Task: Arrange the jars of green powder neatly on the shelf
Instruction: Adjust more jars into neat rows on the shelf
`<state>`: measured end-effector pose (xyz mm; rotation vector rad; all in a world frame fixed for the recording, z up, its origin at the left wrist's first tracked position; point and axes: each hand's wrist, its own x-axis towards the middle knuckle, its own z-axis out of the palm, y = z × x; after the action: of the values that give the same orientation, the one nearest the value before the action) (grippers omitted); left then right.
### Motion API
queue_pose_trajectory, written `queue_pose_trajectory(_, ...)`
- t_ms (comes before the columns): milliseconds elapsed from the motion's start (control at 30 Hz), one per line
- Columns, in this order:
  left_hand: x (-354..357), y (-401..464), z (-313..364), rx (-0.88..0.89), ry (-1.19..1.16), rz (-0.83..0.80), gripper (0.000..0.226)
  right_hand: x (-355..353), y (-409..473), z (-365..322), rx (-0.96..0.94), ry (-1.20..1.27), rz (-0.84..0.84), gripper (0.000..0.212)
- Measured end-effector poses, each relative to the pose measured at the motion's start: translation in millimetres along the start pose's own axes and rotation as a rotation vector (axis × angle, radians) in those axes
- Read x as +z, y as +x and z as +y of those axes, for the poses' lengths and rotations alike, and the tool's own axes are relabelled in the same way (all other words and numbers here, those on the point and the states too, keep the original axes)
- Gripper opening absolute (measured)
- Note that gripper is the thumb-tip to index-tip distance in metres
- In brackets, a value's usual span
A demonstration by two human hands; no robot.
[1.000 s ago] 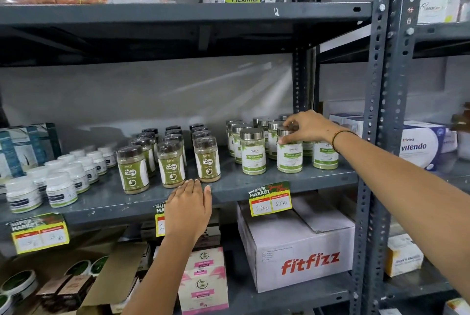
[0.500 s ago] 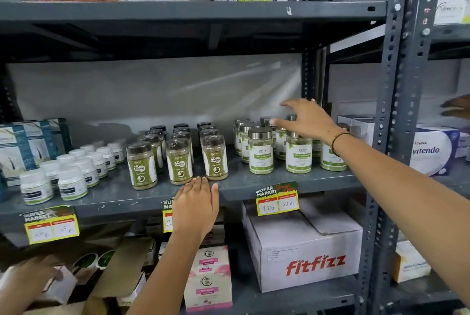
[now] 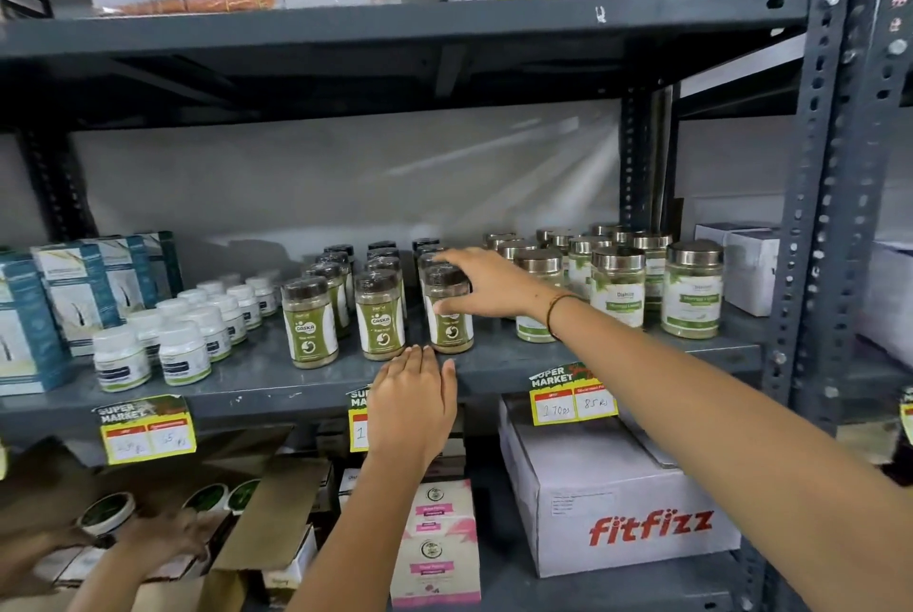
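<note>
Jars of green powder with dark lids (image 3: 380, 315) stand in three columns on the middle of the grey shelf (image 3: 267, 379). A second group of green powder jars with silver lids (image 3: 691, 290) stands to the right. My right hand (image 3: 494, 285) reaches in from the right and wraps the front jar of the right column (image 3: 450, 330), thumb on its label, fingers over its lid. That jar stands on the shelf. My left hand (image 3: 412, 406) lies flat on the shelf's front edge, fingers together, holding nothing.
Small white bottles (image 3: 178, 344) and blue boxes (image 3: 64, 295) fill the shelf's left end. A white box (image 3: 751, 265) sits at the far right by the steel upright (image 3: 815, 216). Below are a fitfizz carton (image 3: 642, 512), pink boxes (image 3: 435, 547) and another person's hand (image 3: 158, 542) in an open carton.
My right hand has left the silver-lidded jars and swung left onto the front dark-lidded jar. My left hand has stayed on the shelf edge. Another person's hand has come into view at bottom left.
</note>
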<state>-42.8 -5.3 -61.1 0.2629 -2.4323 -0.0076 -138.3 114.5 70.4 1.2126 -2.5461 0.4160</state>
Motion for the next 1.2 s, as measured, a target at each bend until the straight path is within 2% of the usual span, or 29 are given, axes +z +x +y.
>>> queue_pose_trajectory(300,1.1,0.2,-0.7,0.004,0.022,0.004,0.062,5.9,6.6,3.0,0.031,0.101,0.03,0.073)
queue_pose_trajectory(767,3.7,1.3,-1.5,0.021,-0.007,0.048,0.059,5.0,4.4,3.3,0.022,0.099,0.075,0.076)
queue_pose_trajectory(1000,-2.4,3.5,-2.7,0.037,-0.011,-0.02,0.059,-1.2,-3.4,2.7,0.012,0.101,0.103,0.084)
queue_pose_trajectory(1200,-19.8,7.4,-7.1,0.081,-0.1,-0.081,0.042,-18.9,-21.0,5.2,0.028,0.132,0.226,0.069)
